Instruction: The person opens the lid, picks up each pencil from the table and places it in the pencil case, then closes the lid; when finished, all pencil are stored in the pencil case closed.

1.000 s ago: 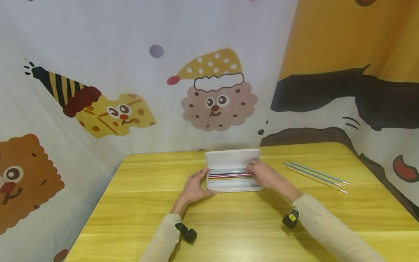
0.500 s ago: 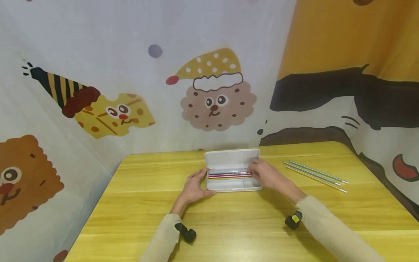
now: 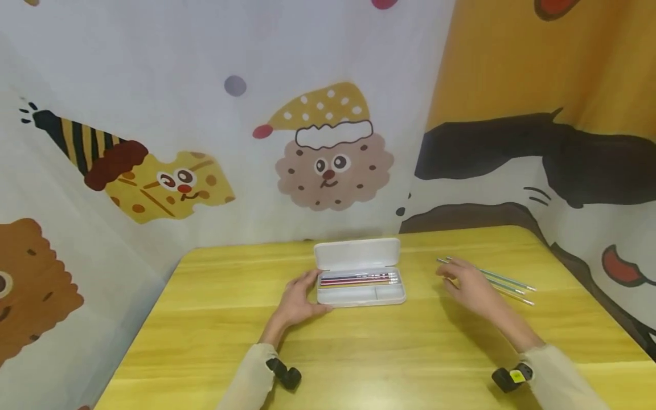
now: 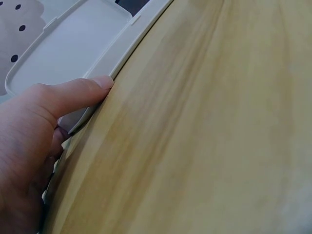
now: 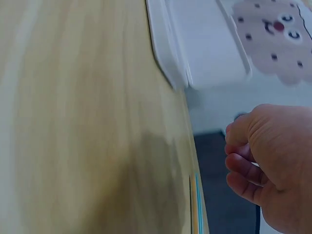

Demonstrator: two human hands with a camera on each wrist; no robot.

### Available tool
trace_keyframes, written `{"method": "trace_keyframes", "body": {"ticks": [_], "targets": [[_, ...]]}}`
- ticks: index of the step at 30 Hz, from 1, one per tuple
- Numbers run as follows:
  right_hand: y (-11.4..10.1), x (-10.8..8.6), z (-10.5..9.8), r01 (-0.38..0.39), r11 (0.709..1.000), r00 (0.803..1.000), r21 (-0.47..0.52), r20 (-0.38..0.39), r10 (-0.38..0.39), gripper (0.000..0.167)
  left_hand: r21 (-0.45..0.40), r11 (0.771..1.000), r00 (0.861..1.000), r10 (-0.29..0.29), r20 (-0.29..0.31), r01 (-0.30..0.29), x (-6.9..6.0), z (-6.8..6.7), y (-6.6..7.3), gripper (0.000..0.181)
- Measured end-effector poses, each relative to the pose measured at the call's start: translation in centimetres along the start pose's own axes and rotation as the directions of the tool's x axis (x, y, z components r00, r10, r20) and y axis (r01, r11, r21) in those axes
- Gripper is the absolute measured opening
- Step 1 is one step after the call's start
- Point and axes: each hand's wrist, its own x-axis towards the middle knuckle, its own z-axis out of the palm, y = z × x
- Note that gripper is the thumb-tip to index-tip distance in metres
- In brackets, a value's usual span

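A white pencil case (image 3: 345, 295) lies with its lid (image 3: 357, 254) raised at the back of the table. Several coloured pencils (image 3: 353, 281) fill its rear compartment; the front compartments look bare. My left hand (image 3: 296, 300) grips the case's left end, its thumb on the front edge, as the left wrist view shows too, with the thumb (image 4: 78, 95) against the case (image 4: 117, 56). Over the left part of the loose pencils (image 3: 515, 283) hovers my right hand (image 3: 476, 290). In the right wrist view that hand (image 5: 278, 163) has loosely bent fingers and nothing visible between them.
The wood-patterned table (image 3: 359, 353) reaches back to a curtain (image 3: 195, 51) printed with cartoon figures. A small black device (image 3: 284, 374) is strapped on my left wrist and another (image 3: 512, 377) on my right.
My right hand has left the case and moved right to the loose pencils, uncovering the right ends of the pencils in the case. My left hand keeps its place on the case. The head view has shifted slightly.
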Motion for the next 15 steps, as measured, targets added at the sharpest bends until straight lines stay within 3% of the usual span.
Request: {"method": "trace_keyframes", "body": {"ticks": [4, 15], "targets": [[1.6, -2.6, -1.6, -0.065, 0.997, 0.998, -0.037, -0.024, 0.065, 0.025, -0.01, 1.0, 1.0, -0.003, 0.009, 0.003, -0.3, 0.1, -0.2, 0.092], [5.5, -7.2, -3.6, -0.126, 0.978, 0.987, -0.165, -0.116, 0.107, 0.027, -0.013, 1.0, 1.0, 0.006, -0.008, -0.006, 0.1, 0.0, -0.2, 0.092]]}}
